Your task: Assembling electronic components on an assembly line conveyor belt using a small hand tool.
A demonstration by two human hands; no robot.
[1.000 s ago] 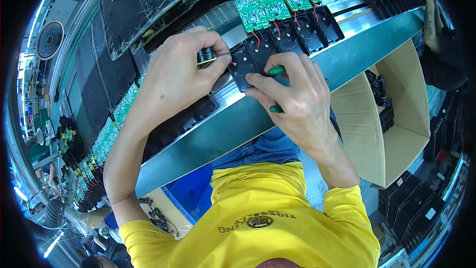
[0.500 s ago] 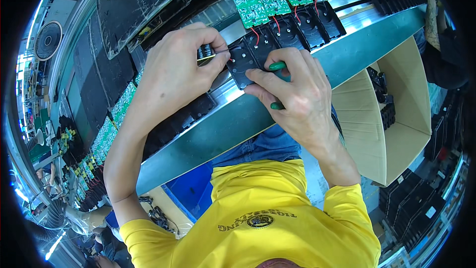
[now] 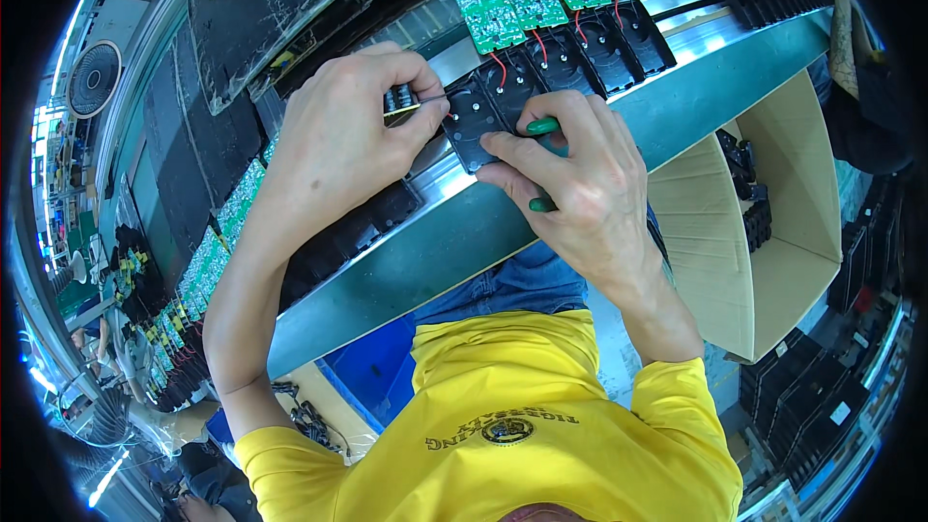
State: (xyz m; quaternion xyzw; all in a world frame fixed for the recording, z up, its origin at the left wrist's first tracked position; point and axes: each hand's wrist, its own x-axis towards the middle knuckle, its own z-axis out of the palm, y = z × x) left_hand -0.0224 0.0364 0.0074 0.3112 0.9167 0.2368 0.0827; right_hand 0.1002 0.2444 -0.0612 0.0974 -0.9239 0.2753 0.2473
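Glossy green bench (image 3: 464,253); left grip (image 3: 353,121) holding circuit board (image 3: 398,103) — right grip (image 3: 592,172) clasping rounded green handles (image 3: 543,126), touching moulded black casing (image 3: 470,129).

Circuit boards (image 3: 535,0): green, pale-speckled. Wires (image 3: 539,46): red. Plastic casings (image 3: 609,50): black. Tool handles (image 3: 543,125): green. T-shirt (image 3: 512,358): bright yellow, dark lettering (image 3: 449,444), round emblem (image 3: 507,432). Jeans (image 3: 517,288): blue. Bench surface (image 3: 406,295): dark teal. Carton (image 3: 710,251): tan. Bin (image 3: 372,372): deep blue.

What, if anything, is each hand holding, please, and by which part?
The right hand pinches a black case at one end and grips a green tool, mostly hidden; the left hand holds a circuit board, grip unclear.
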